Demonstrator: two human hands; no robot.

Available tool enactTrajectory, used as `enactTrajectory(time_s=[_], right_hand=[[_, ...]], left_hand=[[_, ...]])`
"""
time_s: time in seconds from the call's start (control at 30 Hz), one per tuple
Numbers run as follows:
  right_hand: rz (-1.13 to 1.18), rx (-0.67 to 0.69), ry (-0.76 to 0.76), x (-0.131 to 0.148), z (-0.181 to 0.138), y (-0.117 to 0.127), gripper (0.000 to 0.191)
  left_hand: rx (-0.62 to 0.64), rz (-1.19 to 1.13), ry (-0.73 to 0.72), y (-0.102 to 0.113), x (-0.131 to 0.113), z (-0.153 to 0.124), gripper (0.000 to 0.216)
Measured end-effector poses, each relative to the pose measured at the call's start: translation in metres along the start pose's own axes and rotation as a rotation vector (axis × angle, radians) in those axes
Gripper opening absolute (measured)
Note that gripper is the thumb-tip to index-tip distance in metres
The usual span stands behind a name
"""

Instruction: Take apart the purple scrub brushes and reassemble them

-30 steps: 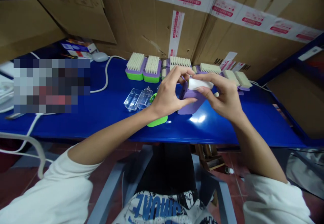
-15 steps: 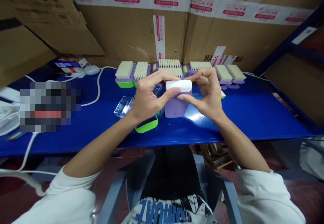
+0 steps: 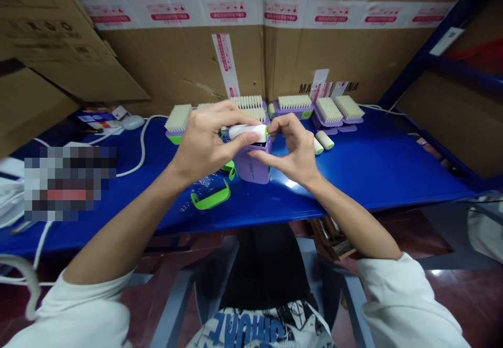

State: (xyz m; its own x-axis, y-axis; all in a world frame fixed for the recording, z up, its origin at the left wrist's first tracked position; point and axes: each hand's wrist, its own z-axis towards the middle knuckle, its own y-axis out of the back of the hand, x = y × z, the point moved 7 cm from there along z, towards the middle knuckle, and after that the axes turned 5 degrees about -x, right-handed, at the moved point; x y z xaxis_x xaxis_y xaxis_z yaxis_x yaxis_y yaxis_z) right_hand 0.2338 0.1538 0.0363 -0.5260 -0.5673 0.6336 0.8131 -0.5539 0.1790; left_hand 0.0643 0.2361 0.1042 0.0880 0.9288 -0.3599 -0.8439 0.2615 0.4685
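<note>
A white ribbed roller [image 3: 244, 132] with a green end lies at the top of an upright purple case [image 3: 253, 167]. My left hand [image 3: 212, 138] grips the roller from the left, thumb in front and fingers over its top. My right hand [image 3: 294, 151] is closed around the case's upper right side. Its thumb presses the front near the top edge, and the curled fingertips are by the roller's green end. A green curved frame piece [image 3: 212, 197] lies on the blue table below my left hand, beside some clear plastic that is partly hidden.
Purple blocks topped with cream bristle-like rows, such as this one [image 3: 329, 111], line the back before a cardboard wall [image 3: 165, 60]. Two cream rollers [image 3: 325, 140] lie right of my right hand. White cables [image 3: 143, 151] and a pixelated object [image 3: 66, 180] occupy the left.
The view has shifted, and the cream rollers show more fully. The white roller has turned so its green end shows, and my right fingers have moved off its top to that end.
</note>
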Motion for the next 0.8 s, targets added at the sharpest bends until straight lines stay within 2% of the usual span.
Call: enactTrajectory(time_s=[0.1, 0.27, 0.53, 0.7, 0.77, 0.8], right_hand=[[0.011, 0.020, -0.007, -0.001, 0.002, 0.000, 0.053], [0.060, 0.039, 0.027, 0.003, 0.007, 0.000, 0.046], [0.217, 0.011, 0.140, -0.002, 0.005, -0.002, 0.056], [0.066, -0.009, 0.295, 0.009, 0.003, 0.003, 0.035], [0.007, -0.010, 0.351, 0.012, 0.002, 0.005, 0.027], [-0.010, -0.012, 0.371, 0.012, 0.001, 0.006, 0.025]], left_hand=[[0.029, -0.001, 0.019, 0.001, 0.002, 0.001, 0.031], [0.068, -0.005, 0.035, 0.000, 0.001, 0.002, 0.030], [0.104, 0.106, 0.068, -0.002, -0.007, 0.000, 0.029], [0.104, 0.039, -0.024, 0.002, -0.011, -0.007, 0.023], [0.031, -0.063, -0.083, 0.014, -0.008, -0.006, 0.017], [-0.055, -0.128, -0.096, 0.025, -0.001, -0.005, 0.014]])
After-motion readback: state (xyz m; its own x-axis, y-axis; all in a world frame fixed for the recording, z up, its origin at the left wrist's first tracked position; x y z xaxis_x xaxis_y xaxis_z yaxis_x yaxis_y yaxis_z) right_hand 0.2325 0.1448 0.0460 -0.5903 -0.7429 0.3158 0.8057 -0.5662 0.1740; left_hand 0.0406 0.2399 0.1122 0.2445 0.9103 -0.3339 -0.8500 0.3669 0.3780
